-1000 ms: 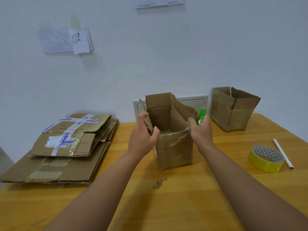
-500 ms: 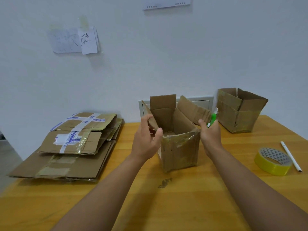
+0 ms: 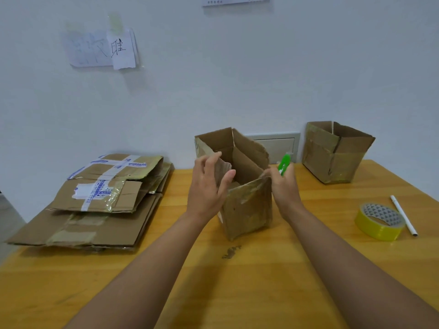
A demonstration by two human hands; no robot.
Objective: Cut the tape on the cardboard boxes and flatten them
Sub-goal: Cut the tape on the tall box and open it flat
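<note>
The left hand (image 3: 206,186) has thumb and fingers pinched on the left flap of the open cardboard box (image 3: 245,186), the flap sandwiched between them. The right hand (image 3: 285,188) is clenched around a green box cutter (image 3: 283,163), whose tip sticks up above the knuckles, while its fingertips touch the box's right top corner. The box stands upright on the wooden table (image 3: 261,281), its flaps raised. Left of the box lies a stack of flattened cardboard boxes (image 3: 95,203) with tape across them. Right of the box, near the wall, stands a second open cardboard box (image 3: 337,153). Nearer than that, right of the held box, lie a yellow tape roll (image 3: 380,222) and a white pen (image 3: 403,214) just beside it.
</note>
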